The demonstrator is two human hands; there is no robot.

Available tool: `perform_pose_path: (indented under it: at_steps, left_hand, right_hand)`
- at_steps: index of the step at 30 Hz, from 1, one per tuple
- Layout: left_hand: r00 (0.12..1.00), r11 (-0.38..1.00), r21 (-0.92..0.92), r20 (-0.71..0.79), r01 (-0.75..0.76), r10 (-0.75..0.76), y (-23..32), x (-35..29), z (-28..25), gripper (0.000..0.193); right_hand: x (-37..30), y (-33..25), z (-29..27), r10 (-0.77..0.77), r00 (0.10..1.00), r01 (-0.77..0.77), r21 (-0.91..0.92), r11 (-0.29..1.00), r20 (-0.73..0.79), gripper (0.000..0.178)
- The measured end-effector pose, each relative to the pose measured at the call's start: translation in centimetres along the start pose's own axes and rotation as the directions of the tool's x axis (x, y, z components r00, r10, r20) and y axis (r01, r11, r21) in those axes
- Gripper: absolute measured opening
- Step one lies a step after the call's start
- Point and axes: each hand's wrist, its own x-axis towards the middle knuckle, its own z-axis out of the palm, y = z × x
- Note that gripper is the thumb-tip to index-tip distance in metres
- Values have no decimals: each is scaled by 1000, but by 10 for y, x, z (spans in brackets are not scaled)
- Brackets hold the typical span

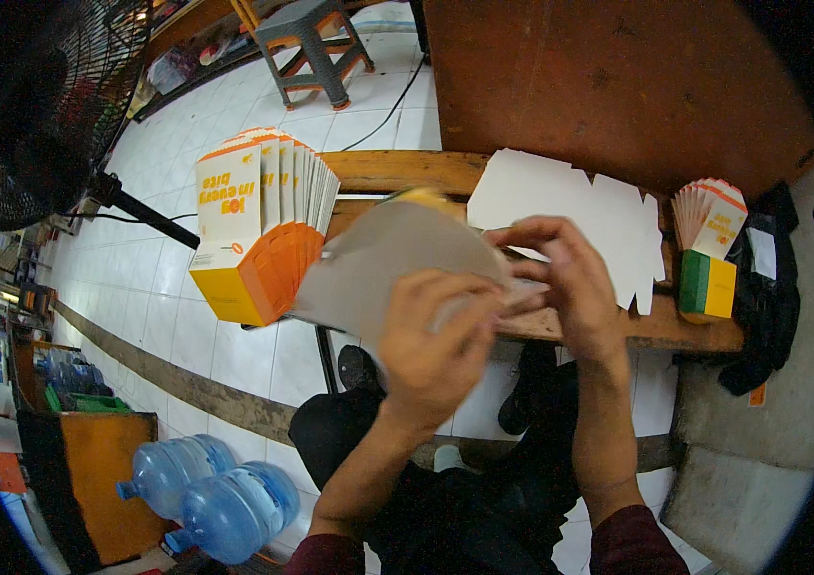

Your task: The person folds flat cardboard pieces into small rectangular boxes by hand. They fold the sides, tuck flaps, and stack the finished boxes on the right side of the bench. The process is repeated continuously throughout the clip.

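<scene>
A grey-brown card box blank (393, 254), blurred by motion, is held up over the wooden bench; a bit of yellow shows at its far edge. My left hand (438, 340) pinches its near right part with bent fingers. Curled around the right end of the same blank is my right hand (570, 278), its fingertips close to the left ones. Flat white box blanks (560, 216) lie on the bench just beyond and right of that hand. To the left, a fanned stack of nested white, orange and yellow food boxes (234, 235) stands by the bench's end.
A smaller stack of boxes (709, 244) sits at the bench's (685, 331) right end beside dark cloth (771, 297). A fan (52, 125) stands left, a grey stool (306, 43) far behind. Blue water bottles (239, 513) lie at lower left. A brown panel (608, 86) rises behind.
</scene>
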Motion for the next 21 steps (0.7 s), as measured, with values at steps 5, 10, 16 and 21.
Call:
perform_pose_path:
  at_steps: [5,10,16,21]
  left_hand:
    - [984,978,-209,171,-17,53,6,-11,32,22]
    - [784,213,-835,345,508,-516,-6,-11,13,43]
    - [759,-254,-882,471,396,-450,-13,5,-9,43]
    - [655,-54,-923,310,380,-689,-11,10,-5,27]
  right_hand:
    - [-5,0,-10,-162,985,169,-596,785,66,32]
    - [1,-12,-42,-376,902,293,-337,894,-212,29]
    - [0,3,-55,-574,818,503,-425,753,-50,27]
    - [1,-12,-38,-598,800,373,-823,429,51,46]
